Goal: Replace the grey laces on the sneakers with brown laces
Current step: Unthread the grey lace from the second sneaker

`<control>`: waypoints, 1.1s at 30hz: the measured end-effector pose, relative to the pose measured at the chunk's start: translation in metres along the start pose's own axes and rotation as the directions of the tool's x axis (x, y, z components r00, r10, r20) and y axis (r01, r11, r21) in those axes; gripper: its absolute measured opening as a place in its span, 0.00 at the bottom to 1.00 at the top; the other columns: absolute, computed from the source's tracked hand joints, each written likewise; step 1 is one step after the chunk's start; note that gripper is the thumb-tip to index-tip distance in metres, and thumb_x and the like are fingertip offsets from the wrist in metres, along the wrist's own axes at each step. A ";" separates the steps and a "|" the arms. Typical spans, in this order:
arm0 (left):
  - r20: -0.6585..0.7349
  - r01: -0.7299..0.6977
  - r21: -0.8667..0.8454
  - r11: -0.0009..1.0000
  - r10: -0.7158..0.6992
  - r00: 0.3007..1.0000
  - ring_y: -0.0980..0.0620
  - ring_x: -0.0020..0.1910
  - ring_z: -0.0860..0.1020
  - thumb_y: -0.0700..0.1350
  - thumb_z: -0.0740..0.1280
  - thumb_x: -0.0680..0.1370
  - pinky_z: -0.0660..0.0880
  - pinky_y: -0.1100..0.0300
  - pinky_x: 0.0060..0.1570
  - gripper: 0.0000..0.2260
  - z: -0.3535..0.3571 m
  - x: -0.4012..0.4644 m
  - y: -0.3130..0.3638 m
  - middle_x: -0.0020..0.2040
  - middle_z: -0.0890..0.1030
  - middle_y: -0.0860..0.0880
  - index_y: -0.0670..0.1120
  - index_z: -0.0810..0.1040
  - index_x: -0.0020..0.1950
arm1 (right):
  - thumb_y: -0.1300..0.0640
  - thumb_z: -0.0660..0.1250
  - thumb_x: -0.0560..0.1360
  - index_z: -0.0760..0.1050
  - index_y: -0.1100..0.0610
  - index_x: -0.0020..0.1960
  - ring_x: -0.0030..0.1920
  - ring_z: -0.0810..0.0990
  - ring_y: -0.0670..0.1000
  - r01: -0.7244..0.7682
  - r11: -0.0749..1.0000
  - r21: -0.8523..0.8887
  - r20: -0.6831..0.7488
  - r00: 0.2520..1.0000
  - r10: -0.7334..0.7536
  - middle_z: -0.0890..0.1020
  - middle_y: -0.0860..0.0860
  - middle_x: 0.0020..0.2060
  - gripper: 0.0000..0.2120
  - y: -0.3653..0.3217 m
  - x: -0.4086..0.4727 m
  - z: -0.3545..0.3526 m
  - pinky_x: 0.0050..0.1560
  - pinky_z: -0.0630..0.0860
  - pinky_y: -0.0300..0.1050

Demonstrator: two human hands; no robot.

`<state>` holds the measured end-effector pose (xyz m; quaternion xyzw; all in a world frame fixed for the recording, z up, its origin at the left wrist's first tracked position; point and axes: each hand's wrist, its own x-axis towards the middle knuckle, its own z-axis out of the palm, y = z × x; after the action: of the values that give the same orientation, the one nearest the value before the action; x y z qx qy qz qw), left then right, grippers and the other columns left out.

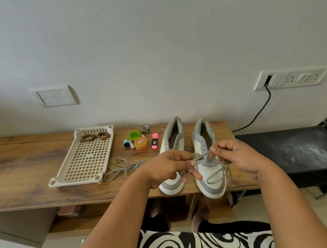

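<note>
Two white and grey sneakers stand side by side on the wooden table, toes toward me: the left sneaker (174, 141) has no lace, the right sneaker (209, 175) has a grey lace (216, 175) hanging loose over its toe. My left hand (168, 165) pinches one stretch of that lace above the shoes. My right hand (238, 156) pinches it over the right sneaker's eyelets. A second grey lace (124, 167) lies loose on the table. Two coiled brown laces (95, 135) lie at the far end of a beige perforated tray (85, 157).
Behind the loose lace stand small items: an orange jar (141, 145), a green lid (134, 135), a pink highlighter (155, 141), batteries (131, 144), a tape roll (145, 129). A black bench (290, 149) adjoins the table (24, 166) on the right. A cable (258, 113) hangs from the wall socket.
</note>
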<state>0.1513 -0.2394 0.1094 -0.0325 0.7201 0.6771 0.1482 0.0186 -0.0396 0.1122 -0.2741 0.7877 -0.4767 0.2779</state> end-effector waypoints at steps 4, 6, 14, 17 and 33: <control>0.050 0.000 -0.099 0.995 0.005 0.999 0.56 0.28 0.72 0.44 0.65 0.81 0.53 0.60 0.30 0.13 -0.002 0.000 -0.002 0.45 0.85 0.46 0.43 0.80 0.63 | 0.48 0.66 0.75 0.83 0.54 0.43 0.40 0.74 0.49 0.044 0.994 0.102 -0.089 0.995 -0.035 0.78 0.49 0.35 0.11 0.002 0.005 0.007 0.45 0.73 0.44; 0.050 -0.011 -0.148 0.989 0.019 0.999 0.56 0.26 0.71 0.46 0.66 0.79 0.51 0.57 0.32 0.15 -0.003 0.000 -0.001 0.44 0.85 0.45 0.42 0.80 0.62 | 0.45 0.66 0.72 0.82 0.56 0.44 0.40 0.74 0.50 0.069 0.980 0.187 -0.115 0.992 -0.048 0.77 0.50 0.35 0.15 0.000 0.007 0.009 0.46 0.74 0.46; 0.007 -0.089 -0.230 0.969 0.093 0.996 0.57 0.27 0.71 0.46 0.63 0.79 0.55 0.67 0.25 0.17 0.000 -0.002 0.002 0.46 0.85 0.46 0.41 0.78 0.65 | 0.46 0.66 0.76 0.83 0.52 0.45 0.41 0.76 0.45 0.054 0.996 0.066 -0.126 0.991 -0.045 0.81 0.47 0.39 0.12 0.001 0.011 0.020 0.43 0.70 0.40; -0.046 -0.169 -0.309 0.936 0.163 0.986 0.58 0.30 0.73 0.45 0.62 0.80 0.58 0.70 0.23 0.17 0.001 -0.002 0.004 0.49 0.85 0.45 0.42 0.77 0.68 | 0.42 0.64 0.78 0.83 0.51 0.47 0.37 0.73 0.48 -0.067 0.997 -0.048 0.058 0.996 0.070 0.77 0.51 0.36 0.15 -0.001 0.010 0.030 0.40 0.67 0.41; -0.516 -0.411 -0.278 0.869 0.226 0.827 0.57 0.65 0.77 0.35 0.54 0.84 0.72 0.71 0.31 0.22 0.004 0.001 0.010 0.69 0.76 0.57 0.58 0.68 0.71 | 0.47 0.56 0.83 0.78 0.47 0.48 0.34 0.72 0.43 0.176 0.979 -0.102 0.055 0.984 -0.171 0.76 0.41 0.29 0.13 -0.012 0.015 0.078 0.41 0.69 0.44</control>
<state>0.1489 -0.2350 0.1191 -0.0993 0.5854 0.7895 -0.1557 0.0644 -0.1010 0.0897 -0.3669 0.7784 -0.4502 0.2383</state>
